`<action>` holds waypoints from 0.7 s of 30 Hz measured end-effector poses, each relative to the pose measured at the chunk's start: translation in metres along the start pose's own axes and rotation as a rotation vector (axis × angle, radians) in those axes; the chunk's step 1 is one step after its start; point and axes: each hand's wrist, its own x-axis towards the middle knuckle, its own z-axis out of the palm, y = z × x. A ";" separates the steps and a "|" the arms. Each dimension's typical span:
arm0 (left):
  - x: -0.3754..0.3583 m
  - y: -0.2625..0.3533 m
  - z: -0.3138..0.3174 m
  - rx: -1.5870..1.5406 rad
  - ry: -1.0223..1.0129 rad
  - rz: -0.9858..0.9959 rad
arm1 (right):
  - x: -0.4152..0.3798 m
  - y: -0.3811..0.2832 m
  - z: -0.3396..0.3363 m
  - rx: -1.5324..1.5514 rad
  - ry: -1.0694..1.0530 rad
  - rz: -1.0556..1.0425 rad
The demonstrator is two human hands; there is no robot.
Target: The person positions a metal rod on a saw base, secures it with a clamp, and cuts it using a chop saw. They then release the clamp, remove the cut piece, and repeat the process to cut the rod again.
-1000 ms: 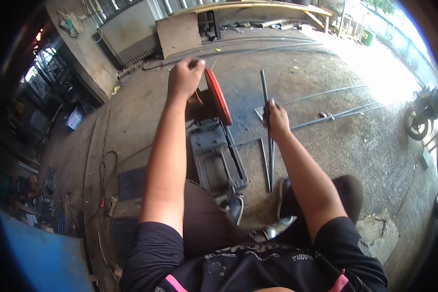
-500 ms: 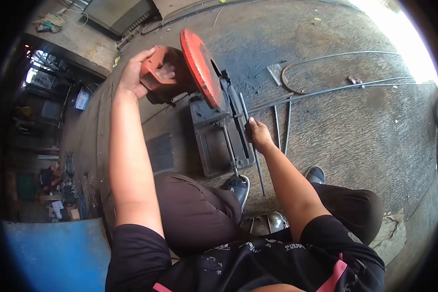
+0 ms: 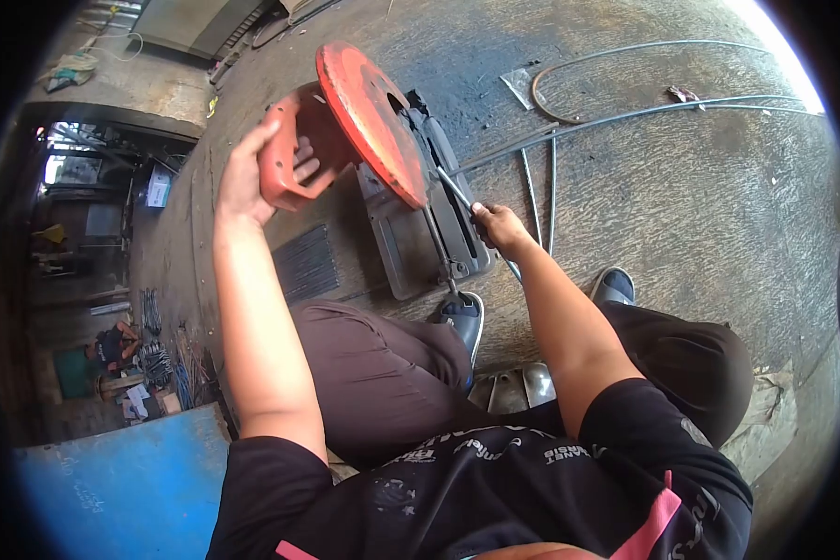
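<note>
Left hand (image 3: 252, 177) clamps the raised saw's handle (image 3: 285, 163); right hand (image 3: 499, 229) clamps a steel rod (image 3: 457, 194) under the blade guard (image 3: 369, 121), uncut.

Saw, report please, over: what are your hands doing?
Left hand gripping saw handle, saw raised. Right hand holding metal rod on saw base. Nothing blocking.

Loose rods (image 3: 539, 191), curved wire (image 3: 569, 70) on concrete floor (image 3: 681, 224).
</note>
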 end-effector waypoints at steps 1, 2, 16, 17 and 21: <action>0.007 0.002 -0.001 -0.003 -0.002 0.002 | -0.005 -0.003 0.003 -0.027 0.021 0.001; 0.013 0.003 -0.001 -0.015 0.003 0.061 | -0.003 0.000 0.004 -0.030 0.021 -0.001; 0.005 -0.011 0.001 0.087 0.051 0.229 | 0.002 0.007 0.013 -0.023 -0.080 -0.022; 0.005 -0.012 0.002 0.090 0.046 0.224 | 0.002 0.007 0.014 -0.018 -0.075 -0.020; 0.006 -0.013 -0.002 0.095 0.007 0.240 | 0.006 0.011 0.013 0.003 -0.094 0.008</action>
